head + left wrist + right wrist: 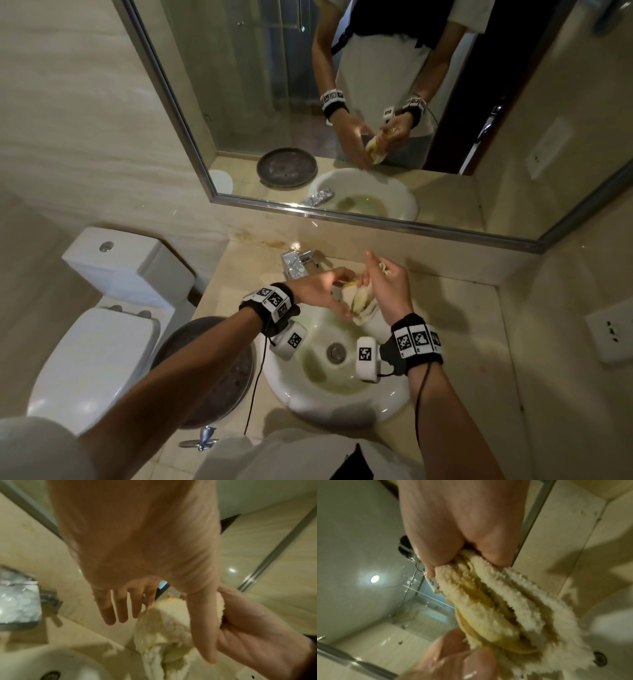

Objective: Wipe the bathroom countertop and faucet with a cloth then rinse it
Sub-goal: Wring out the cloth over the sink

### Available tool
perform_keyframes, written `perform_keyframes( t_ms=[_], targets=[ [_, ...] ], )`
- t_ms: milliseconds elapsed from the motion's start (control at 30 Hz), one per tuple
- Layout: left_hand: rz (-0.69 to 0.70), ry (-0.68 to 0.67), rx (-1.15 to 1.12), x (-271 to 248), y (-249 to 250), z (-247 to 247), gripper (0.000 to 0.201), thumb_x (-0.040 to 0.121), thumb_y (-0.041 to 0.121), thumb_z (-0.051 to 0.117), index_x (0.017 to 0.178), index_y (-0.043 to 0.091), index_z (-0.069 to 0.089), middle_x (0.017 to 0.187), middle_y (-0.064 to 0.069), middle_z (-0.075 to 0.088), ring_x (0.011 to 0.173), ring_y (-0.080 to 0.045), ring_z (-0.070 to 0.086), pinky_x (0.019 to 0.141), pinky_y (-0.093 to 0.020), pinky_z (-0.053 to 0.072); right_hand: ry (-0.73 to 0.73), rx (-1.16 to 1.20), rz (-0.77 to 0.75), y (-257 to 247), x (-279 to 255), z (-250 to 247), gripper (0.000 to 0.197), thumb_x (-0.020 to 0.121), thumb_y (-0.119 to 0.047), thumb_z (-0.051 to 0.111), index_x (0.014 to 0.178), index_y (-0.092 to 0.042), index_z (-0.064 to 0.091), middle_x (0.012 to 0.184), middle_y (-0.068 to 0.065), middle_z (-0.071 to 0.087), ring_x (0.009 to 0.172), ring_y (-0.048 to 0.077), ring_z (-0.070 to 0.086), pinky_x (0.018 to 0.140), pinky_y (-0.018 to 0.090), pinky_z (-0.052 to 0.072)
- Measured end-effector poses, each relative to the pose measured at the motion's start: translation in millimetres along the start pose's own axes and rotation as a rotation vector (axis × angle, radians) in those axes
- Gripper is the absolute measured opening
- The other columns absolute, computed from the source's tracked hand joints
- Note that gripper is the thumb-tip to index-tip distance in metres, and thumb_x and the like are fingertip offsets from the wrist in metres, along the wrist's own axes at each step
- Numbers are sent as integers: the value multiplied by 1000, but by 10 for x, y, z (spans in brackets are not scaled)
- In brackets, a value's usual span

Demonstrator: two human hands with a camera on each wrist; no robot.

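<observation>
Over the back of the white sink (291, 394), both hands hold a bunched cream and yellow cloth (363, 305). My left hand (346, 294) pinches its lower part between thumb and index finger, the other fingers straight (120, 608). My right hand (380, 274) grips the upper end in a fist, seen close in the right wrist view (467, 561) with the cloth (505, 608) hanging from it. The chrome faucet (294, 263) stands just left of the hands, and no running water is visible. The beige countertop (462, 342) surrounds the sink.
A dark round tray (212, 370) lies on the counter left of the sink, partly under my left forearm. A white toilet (102, 325) stands further left. A mirror (342, 102) spans the back wall. A wall socket (609, 335) sits at right. The drain (335, 353) is below the hands.
</observation>
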State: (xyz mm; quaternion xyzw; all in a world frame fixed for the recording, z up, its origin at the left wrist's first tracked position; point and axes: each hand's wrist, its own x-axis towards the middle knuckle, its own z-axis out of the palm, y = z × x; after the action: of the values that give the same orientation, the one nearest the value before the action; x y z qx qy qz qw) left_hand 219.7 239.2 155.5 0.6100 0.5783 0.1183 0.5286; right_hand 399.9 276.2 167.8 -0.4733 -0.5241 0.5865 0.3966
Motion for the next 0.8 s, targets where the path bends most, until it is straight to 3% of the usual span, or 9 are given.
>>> perform_keyframes(
  t_ms=[100,167,267,367,433,500,567,700,800],
  targets=[
    [-62,-21,-64,57,-16,34,99,61,50,90,144,32,40,141,10,54,130,-11,49,115,-36,37,-81,247,63,-27,-9,55,43,100,-39,61,68,-10,62,60,9,48,61,23,52,72,41,50],
    [-104,-84,-120,50,-3,55,75,65,44,89,130,34,54,131,9,63,123,-14,56,114,-37,37,-92,333,134,-43,-17,105,49,98,-44,61,63,-11,53,57,7,42,57,22,48,68,39,51],
    [-85,-136,-179,57,-36,138,46,66,33,89,106,33,67,107,4,74,100,-16,68,98,-35,50,-45,444,270,-52,-31,151,61,92,-56,64,52,-16,38,51,4,29,48,18,38,56,31,44],
    [-83,-32,-99,106,-61,246,46,60,32,87,101,24,67,95,-5,74,85,-21,69,80,-37,55,43,511,350,0,-37,170,62,94,-52,64,51,-19,35,49,3,25,43,15,32,49,29,38],
    [-84,26,-33,131,-59,320,41,65,23,86,101,14,68,87,-4,71,76,-18,66,67,-28,53,125,513,392,94,-18,176,62,98,-45,62,49,-18,36,48,3,26,40,16,32,48,29,38],
    [-86,115,98,141,-63,374,40,68,19,85,103,12,67,89,0,69,76,-16,63,64,-22,47,214,516,446,198,5,187,61,99,-39,62,48,-18,37,47,3,29,39,18,34,53,31,41],
    [-75,201,234,156,-86,428,44,67,24,86,104,15,66,96,-3,70,79,-17,62,68,-25,46,315,561,521,297,29,195,53,99,-33,61,53,-15,42,48,4,33,38,19,35,55,33,44],
    [-64,327,480,164,-145,569,44,72,32,80,107,16,59,103,-7,69,85,-25,62,69,-31,44,438,582,647,429,49,186,37,100,-30,58,71,-10,47,51,4,42,37,17,39,48,28,43],
    [-21,414,656,148,-234,699,42,82,33,71,115,12,55,106,-12,66,91,-32,63,70,-35,44,502,612,721,611,41,174,36,102,-32,55,73,-11,48,53,4,45,43,19,42,55,30,46]
  ],
)
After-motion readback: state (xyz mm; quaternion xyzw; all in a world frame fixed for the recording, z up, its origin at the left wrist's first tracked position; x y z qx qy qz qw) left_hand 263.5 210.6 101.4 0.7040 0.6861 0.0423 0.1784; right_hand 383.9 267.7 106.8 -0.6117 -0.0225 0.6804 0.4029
